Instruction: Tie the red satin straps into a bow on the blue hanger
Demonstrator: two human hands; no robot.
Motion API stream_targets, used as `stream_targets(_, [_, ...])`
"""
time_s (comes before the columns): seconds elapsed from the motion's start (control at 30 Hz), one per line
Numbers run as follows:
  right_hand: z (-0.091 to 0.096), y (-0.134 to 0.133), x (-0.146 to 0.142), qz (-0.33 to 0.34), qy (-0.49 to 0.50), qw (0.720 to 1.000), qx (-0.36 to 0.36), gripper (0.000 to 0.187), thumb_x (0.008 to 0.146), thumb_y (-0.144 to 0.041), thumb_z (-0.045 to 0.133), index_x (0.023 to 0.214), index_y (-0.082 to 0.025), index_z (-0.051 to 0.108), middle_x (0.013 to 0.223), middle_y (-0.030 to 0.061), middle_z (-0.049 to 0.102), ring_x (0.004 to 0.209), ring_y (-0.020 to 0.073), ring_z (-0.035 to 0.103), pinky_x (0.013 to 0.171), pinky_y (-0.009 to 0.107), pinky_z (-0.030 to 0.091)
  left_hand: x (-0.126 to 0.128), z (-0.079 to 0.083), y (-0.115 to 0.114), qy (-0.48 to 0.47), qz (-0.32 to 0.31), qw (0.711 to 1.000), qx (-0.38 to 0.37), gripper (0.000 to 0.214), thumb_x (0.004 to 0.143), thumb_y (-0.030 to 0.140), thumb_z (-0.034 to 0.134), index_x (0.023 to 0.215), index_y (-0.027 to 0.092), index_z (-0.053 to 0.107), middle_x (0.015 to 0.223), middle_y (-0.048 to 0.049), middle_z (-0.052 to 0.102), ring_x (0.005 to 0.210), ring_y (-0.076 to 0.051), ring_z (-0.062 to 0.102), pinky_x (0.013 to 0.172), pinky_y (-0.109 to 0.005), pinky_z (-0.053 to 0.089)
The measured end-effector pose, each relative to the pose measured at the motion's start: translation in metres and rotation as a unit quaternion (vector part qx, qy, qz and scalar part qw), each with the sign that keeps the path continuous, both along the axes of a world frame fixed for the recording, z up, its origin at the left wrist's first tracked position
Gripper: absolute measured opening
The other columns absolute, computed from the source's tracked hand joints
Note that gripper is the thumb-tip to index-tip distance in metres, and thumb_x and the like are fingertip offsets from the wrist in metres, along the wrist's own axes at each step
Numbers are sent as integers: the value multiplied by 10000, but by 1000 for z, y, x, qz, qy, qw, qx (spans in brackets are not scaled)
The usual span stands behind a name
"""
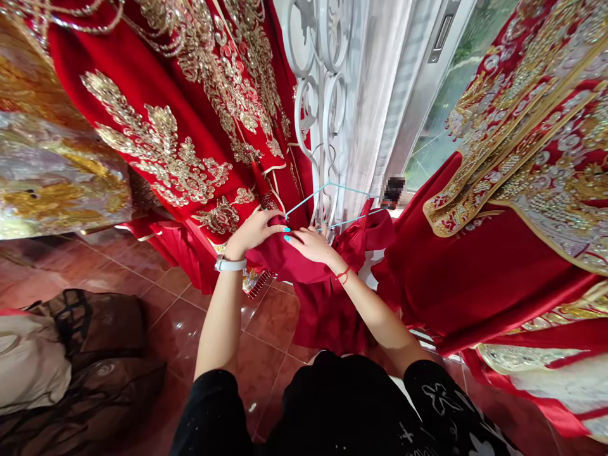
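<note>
A dark red dress (327,310) with ruffled fabric hangs on a light blue wire hanger (354,189). The hanger's hook is against the white scrolled metal grille (319,101). My left hand (256,229), with a watch at the wrist, grips the dress fabric close to the hanger's left end. Close beside it, my right hand (313,246) is closed on the same fabric, its thumb almost meeting the left thumb. The fingertips under the cloth are partly hidden. The dress's other shoulder (377,228) lies at the hanger's right end.
Red gowns with gold beadwork (175,145) hang on the left, and another ornate red gown (427,272) hangs on the right. Brown bags (109,335) lie on the red tiled floor (180,323). A metal-framed glass door (439,120) stands behind. One small patch near the hanger is pixelated.
</note>
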State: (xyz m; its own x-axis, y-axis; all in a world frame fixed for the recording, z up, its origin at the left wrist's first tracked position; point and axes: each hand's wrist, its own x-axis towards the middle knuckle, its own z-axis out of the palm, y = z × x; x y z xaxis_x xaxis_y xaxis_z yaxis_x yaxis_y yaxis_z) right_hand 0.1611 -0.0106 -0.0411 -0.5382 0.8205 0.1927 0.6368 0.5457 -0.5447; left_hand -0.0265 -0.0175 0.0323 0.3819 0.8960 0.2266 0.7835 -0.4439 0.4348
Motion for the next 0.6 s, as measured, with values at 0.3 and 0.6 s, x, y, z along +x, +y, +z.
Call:
stream_targets(0.3, [-21, 3, 5, -9, 57, 998, 22, 487, 889, -343, 618, 1311, -154, 464, 1297, 159, 606, 1288, 311, 523, 1175, 614, 170, 31, -21, 4, -9, 79, 995, 51, 309, 898, 505, 600, 1003, 237, 715, 852, -70, 732, 812, -268, 667, 868, -406, 491])
stream_targets(0.6, [-41, 7, 71, -137, 482, 863, 67, 116, 832, -266, 521, 914, -219, 588, 934, 63, 673, 894, 206, 659, 866, 374, 541, 30, -34, 8, -61, 76, 992, 76, 302, 946, 437, 534, 1136, 230, 644, 1121, -99, 708, 1051, -290, 644, 967, -436, 486])
